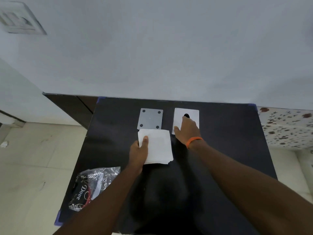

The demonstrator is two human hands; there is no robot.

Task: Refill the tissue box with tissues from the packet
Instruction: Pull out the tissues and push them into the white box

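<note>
A stack of white tissues (159, 146) hangs over the black table (228, 141), and my left hand (139, 153) grips its near left edge with the thumb on top. The white tissue box (193, 114), with a dark oval opening in its top, stands at the back of the table. My right hand (187, 131) lies on the box with the thumb at its near left edge and a fingertip at the opening. The crinkled clear and black tissue packet (91, 185) lies at the table's near left, partly under my left forearm.
A grey square plate (150, 118) with a dark dot in each corner lies left of the box, its near edge hidden by the tissues. A pale wall stands right behind the table. Tiled floor lies to the left, and a speckled surface (286, 128) to the right.
</note>
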